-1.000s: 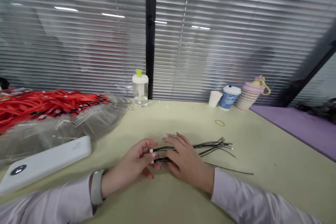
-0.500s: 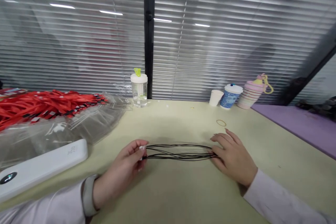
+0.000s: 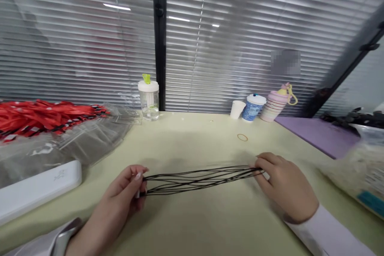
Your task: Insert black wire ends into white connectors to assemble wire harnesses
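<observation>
A bundle of thin black cords (image 3: 199, 180) stretches between my two hands, just above the pale table. My left hand (image 3: 124, 190) pinches its left end, where a small white piece shows by the fingers. At the other end, my right hand (image 3: 283, 184) has thumb and fingers closed around the gathered cords. The strands spread apart in the middle and come together at the right. Beyond my right hand a thin tan rubber band (image 3: 242, 137) lies on the table.
Red straps (image 3: 51, 114) on clear plastic bags (image 3: 90, 138) lie at the left, behind a white power bank (image 3: 42, 190). A clear bottle (image 3: 149, 102), a white cup (image 3: 237, 109), a blue cup (image 3: 253, 109) and a pink tumbler (image 3: 273, 106) stand along the blinds. A filled plastic bag (image 3: 357, 172) sits at right.
My hands have moved farther apart, and the cord bundle is now drawn out longer and straighter. My right hand has closed more firmly on its end. The view has turned right, bringing the filled bag in.
</observation>
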Demonstrator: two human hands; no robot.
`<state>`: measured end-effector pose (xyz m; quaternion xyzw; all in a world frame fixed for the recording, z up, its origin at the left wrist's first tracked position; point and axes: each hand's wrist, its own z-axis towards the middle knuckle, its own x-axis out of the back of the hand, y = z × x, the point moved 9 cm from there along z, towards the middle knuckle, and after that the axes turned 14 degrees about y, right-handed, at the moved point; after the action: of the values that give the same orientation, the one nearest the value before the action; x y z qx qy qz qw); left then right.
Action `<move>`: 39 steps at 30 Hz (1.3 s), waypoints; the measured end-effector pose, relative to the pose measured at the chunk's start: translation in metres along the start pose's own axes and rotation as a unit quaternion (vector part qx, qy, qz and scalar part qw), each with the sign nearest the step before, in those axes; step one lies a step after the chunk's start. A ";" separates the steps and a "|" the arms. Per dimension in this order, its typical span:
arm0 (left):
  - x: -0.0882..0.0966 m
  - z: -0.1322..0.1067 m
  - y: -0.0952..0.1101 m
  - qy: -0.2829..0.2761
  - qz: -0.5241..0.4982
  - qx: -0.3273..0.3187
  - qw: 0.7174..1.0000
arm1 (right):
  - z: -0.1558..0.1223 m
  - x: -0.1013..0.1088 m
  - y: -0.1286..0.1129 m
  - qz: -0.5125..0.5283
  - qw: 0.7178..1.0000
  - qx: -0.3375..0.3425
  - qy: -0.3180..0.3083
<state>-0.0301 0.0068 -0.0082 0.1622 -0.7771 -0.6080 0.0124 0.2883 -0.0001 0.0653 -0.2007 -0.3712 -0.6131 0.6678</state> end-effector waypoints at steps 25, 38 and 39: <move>0.006 0.009 -0.010 0.037 -0.032 0.064 0.997 | -0.003 0.045 0.066 0.171 0.930 -0.229 0.230; -0.012 -0.009 -0.003 -0.045 0.041 -0.012 0.998 | -0.014 0.012 -0.081 0.285 0.955 0.067 0.047; -0.013 -0.010 -0.004 -0.051 0.051 -0.020 0.997 | -0.013 0.010 -0.087 0.292 0.953 0.065 0.038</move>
<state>-0.0144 0.0000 -0.0065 0.0913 -0.7715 -0.6296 0.0073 0.2069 -0.0306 0.0476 -0.2334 -0.3099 -0.3730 0.8428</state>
